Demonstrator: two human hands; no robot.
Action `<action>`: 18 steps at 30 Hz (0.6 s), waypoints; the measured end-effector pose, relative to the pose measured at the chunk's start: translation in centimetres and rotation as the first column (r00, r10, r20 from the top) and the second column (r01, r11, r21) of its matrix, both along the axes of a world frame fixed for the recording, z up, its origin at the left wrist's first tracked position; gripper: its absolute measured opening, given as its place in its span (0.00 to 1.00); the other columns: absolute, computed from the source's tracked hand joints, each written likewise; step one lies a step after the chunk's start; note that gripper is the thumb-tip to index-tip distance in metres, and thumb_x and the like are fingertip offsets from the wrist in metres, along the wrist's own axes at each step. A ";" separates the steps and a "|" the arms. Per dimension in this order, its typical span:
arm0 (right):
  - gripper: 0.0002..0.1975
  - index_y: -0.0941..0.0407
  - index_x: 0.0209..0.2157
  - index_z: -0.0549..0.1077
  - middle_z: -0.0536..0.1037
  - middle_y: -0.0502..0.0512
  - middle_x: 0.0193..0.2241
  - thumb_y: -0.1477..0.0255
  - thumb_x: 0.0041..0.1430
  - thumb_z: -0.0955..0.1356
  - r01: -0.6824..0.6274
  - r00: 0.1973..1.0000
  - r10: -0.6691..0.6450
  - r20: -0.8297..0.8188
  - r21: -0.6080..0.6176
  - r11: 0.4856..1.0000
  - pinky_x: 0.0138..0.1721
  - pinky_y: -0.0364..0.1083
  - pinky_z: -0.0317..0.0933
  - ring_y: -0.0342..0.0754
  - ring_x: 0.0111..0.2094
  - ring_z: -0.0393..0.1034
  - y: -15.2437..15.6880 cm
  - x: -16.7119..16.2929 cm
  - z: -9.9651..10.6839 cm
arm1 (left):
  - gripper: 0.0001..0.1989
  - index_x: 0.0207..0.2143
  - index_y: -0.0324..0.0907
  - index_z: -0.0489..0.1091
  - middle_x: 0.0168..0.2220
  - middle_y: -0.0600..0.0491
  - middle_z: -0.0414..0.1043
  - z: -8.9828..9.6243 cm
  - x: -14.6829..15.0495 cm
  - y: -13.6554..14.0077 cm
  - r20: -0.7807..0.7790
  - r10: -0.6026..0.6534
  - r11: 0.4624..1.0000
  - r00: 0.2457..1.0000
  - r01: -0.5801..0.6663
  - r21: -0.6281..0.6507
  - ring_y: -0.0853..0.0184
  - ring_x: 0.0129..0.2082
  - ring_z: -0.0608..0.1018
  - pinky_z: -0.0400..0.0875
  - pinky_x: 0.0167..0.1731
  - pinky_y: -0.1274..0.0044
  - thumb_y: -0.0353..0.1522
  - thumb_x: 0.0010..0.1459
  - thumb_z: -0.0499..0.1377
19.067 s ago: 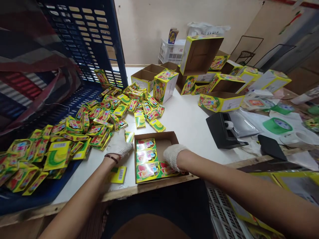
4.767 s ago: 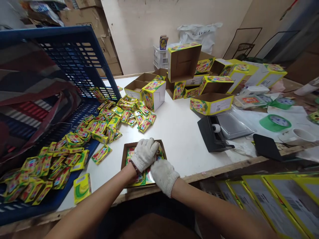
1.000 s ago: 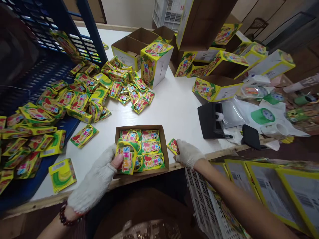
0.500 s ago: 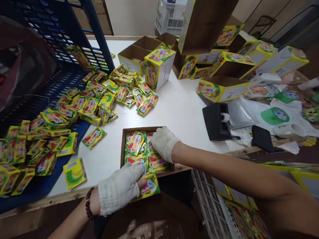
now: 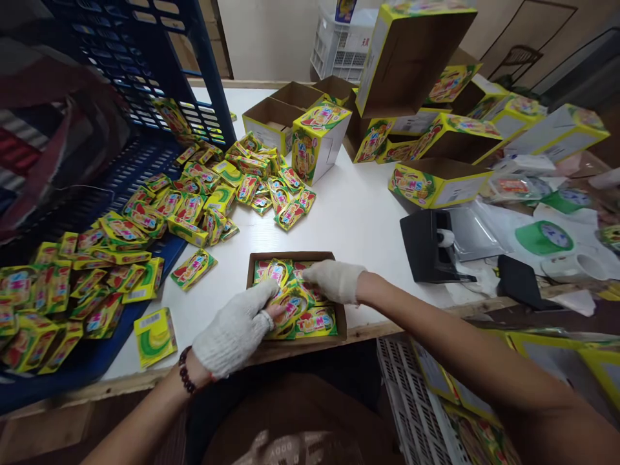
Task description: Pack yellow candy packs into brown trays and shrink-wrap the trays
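An open cardboard box [image 5: 341,323] stands at the table's near edge with several small yellow-green candy packs in it. My left hand [image 5: 237,329], in a white fingerless knit glove, grips one candy pack [image 5: 293,302] between thumb and fingers and holds it tilted over the box. My right hand [image 5: 334,280], gloved the same way, reaches into the box from the right. Its fingertips are bent down at the packs by the held one, and whether they grip anything is hidden. Another candy pack [image 5: 316,321] lies face up in the box's near right corner.
A blue plastic basket [image 5: 167,261] lies on its side at left, spilling many packs onto the white table [image 5: 349,219]. Open display boxes [image 5: 436,181] crowd the back. A black tape dispenser [image 5: 420,248] and green tape roll [image 5: 543,237] sit at right. Below is a white crate [image 5: 411,387].
My left hand has lifted its candy pack from the box's near edge up over the box. My right hand stays at the box's right side, slightly shifted. The whole view has moved a little.
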State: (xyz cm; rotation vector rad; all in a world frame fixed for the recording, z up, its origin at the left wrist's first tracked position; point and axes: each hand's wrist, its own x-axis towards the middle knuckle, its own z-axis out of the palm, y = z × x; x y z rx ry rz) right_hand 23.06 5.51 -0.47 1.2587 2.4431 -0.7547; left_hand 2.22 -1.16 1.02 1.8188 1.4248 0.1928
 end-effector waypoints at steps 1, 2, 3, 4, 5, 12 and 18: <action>0.09 0.58 0.40 0.76 0.80 0.58 0.38 0.78 0.59 0.66 0.038 0.995 -0.036 -0.095 0.017 0.999 0.39 0.44 0.64 0.49 0.38 0.74 0.0 0.6 1.0 | 0.14 0.43 0.43 0.69 0.42 0.50 0.75 -0.1 0.3 0.5 -0.030 -0.007 0.999 1.000 0.008 0.042 0.60 0.41 0.76 0.70 0.42 0.70 0.39 0.61 0.50; 0.11 0.57 0.43 0.75 0.79 0.58 0.40 0.77 0.61 0.65 0.073 0.978 -0.064 -0.197 0.041 0.996 0.40 0.44 0.64 0.49 0.39 0.74 0.0 1.1 1.9 | 0.13 0.43 0.43 0.69 0.41 0.49 0.75 -0.2 0.8 0.9 -0.063 -0.018 0.995 0.998 0.024 0.092 0.60 0.40 0.76 0.70 0.41 0.70 0.37 0.62 0.49; 0.12 0.57 0.46 0.74 0.79 0.57 0.42 0.76 0.62 0.63 0.100 0.954 -0.075 -0.289 0.071 0.992 0.42 0.44 0.63 0.48 0.41 0.73 -0.1 1.6 2.7 | 0.12 0.42 0.43 0.69 0.40 0.49 0.75 -0.4 1.3 1.4 -0.090 -0.031 0.987 0.995 0.044 0.151 0.59 0.40 0.76 0.69 0.41 0.70 0.36 0.62 0.49; 0.13 0.57 0.47 0.73 0.78 0.57 0.43 0.76 0.62 0.63 0.128 0.926 -0.080 -0.370 0.108 0.986 0.44 0.45 0.62 0.48 0.43 0.72 -0.2 1.9 3.2 | 0.11 0.41 0.43 0.69 0.39 0.49 0.74 -0.5 1.9 1.9 -0.107 -0.044 0.973 0.993 0.066 0.219 0.60 0.40 0.75 0.69 0.41 0.70 0.34 0.62 0.49; 0.12 0.57 0.47 0.73 0.77 0.57 0.43 0.75 0.62 0.64 0.145 0.907 -0.075 -0.415 0.139 0.980 0.45 0.45 0.62 0.48 0.43 0.71 -0.3 2.2 3.5 | 0.10 0.39 0.42 0.69 0.38 0.49 0.74 -0.6 2.6 2.3 -0.113 -0.058 0.954 0.992 0.088 0.287 0.60 0.39 0.75 0.69 0.40 0.70 0.33 0.62 0.49; 0.09 0.58 0.40 0.73 0.78 0.57 0.36 0.78 0.60 0.63 0.305 0.949 -0.280 -0.143 0.206 0.930 0.36 0.43 0.58 0.47 0.36 0.69 0.5 2.6 1.0 | 0.08 0.39 0.42 0.69 0.41 0.48 0.69 -2.0 5.5 4.4 -0.194 0.073 0.801 0.978 0.058 0.596 0.61 0.41 0.72 0.67 0.39 0.73 0.28 0.59 0.52; 0.11 0.58 0.40 0.75 0.76 0.61 0.42 0.74 0.64 0.61 0.207 0.972 -0.230 0.041 0.311 0.928 0.38 0.45 0.60 0.50 0.40 0.70 -0.2 1.8 -1.1 | 0.10 0.36 0.42 0.71 0.40 0.47 0.71 -3.3 4.6 2.8 -0.453 -0.045 0.837 0.890 0.281 0.469 0.58 0.40 0.72 0.67 0.40 0.67 0.27 0.59 0.51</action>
